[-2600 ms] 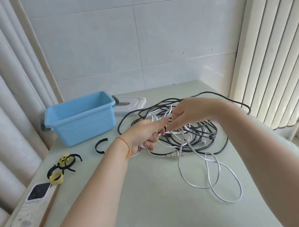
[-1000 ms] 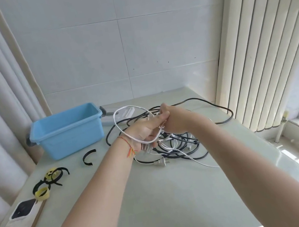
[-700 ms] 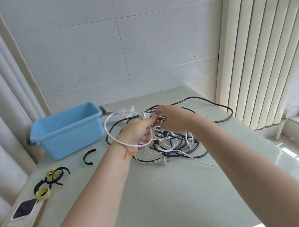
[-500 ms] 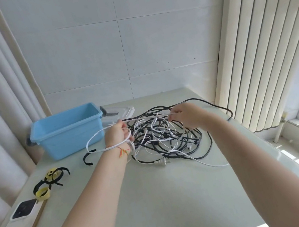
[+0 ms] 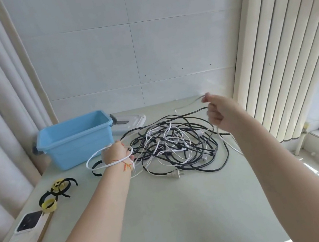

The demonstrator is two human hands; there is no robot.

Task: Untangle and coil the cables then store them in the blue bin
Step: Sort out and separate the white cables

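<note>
At frame centre, left hand (image 5: 115,154) grips white cable (image 5: 107,166) loops beside blue bin (image 5: 75,139); right hand (image 5: 221,113), raised upper right, pinches its strand.

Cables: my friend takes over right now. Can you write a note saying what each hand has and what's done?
Left hand grips a loop of thin white cable.
Right hand, raised, pinches another stretch of the white cable.
Tangled pile of black and white cables lies on the pale green table.
Blue plastic bin, back left, shows nothing inside.
Done: one white loop started.
Left: free and coil each cable, then bin them.
</note>
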